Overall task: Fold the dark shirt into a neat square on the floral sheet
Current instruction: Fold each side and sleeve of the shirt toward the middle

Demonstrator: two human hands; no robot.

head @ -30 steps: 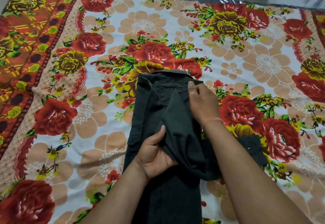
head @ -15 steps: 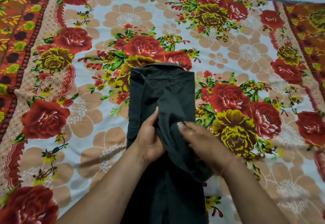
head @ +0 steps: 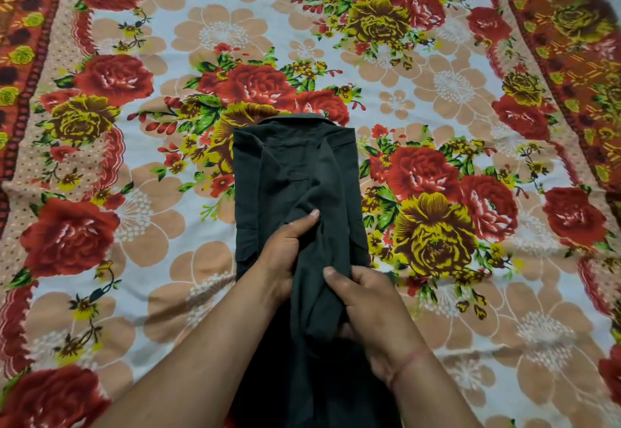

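The left hand [head: 285, 253] pins the dark shirt [head: 295, 172] flat; beside it, the right hand's [head: 366, 310] closed grip bunches a sleeve fold inward over the floral sheet [head: 168, 226].

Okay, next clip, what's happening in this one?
A person is folding a dark, collared cotton shirt on a floral sheet printed with red and yellow roses. The shirt lies as a narrow strip, collar at the far end. The left hand presses down on its middle, while the right hand grips a bunched fold of fabric at the near side. It is not yet a square.
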